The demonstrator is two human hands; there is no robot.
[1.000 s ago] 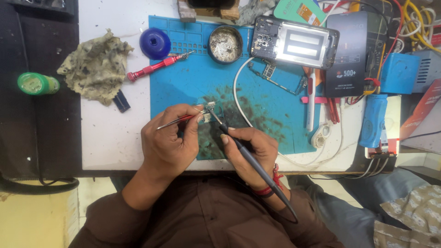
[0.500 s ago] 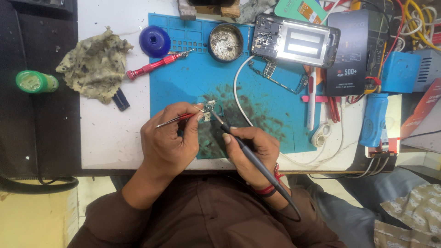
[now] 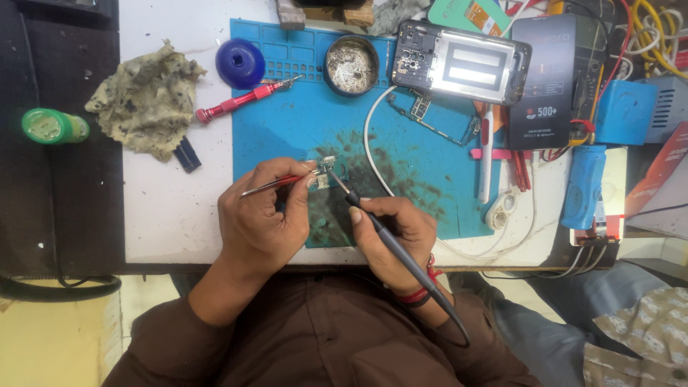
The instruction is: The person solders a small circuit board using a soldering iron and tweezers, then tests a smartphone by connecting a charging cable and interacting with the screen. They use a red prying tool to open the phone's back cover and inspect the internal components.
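The soldering iron [image 3: 390, 244] lies slantwise across the lower middle of the blue mat [image 3: 287, 115] — its long axis runs from the cord end near the person's chest up and to the left, with the fine tip pointing at a small circuit board [image 3: 324, 172] on the mat. The right hand [image 3: 394, 236] is curled closed around the iron's dark handle like a pen grip, wrist low at the table's near edge with a red thread band about it. The left hand [image 3: 261, 218] is folded shut on a pair of tweezers [image 3: 276, 184], which lie nearly level, handle end to the left and points to the right, meeting the little board just beside the iron's tip. Both forearms come up from the bottom in brown sleeves.

Farther up the mat sits a round tin [image 3: 351, 66] of grey scraps, and to its right an opened phone [image 3: 462, 66] lying lengthwise, its insides bare. A red-handled screwdriver [image 3: 240, 102] rests slanted by a blue round lid [image 3: 241, 63]. A dirty crumpled cloth [image 3: 147, 97] lies on the white table to the left, with a green-capped bottle [image 3: 54, 127] beyond it. At the right stand a dark rectangular box [image 3: 552, 79] with light printing and a blue box-shaped unit [image 3: 622, 111] among red and yellow wires.
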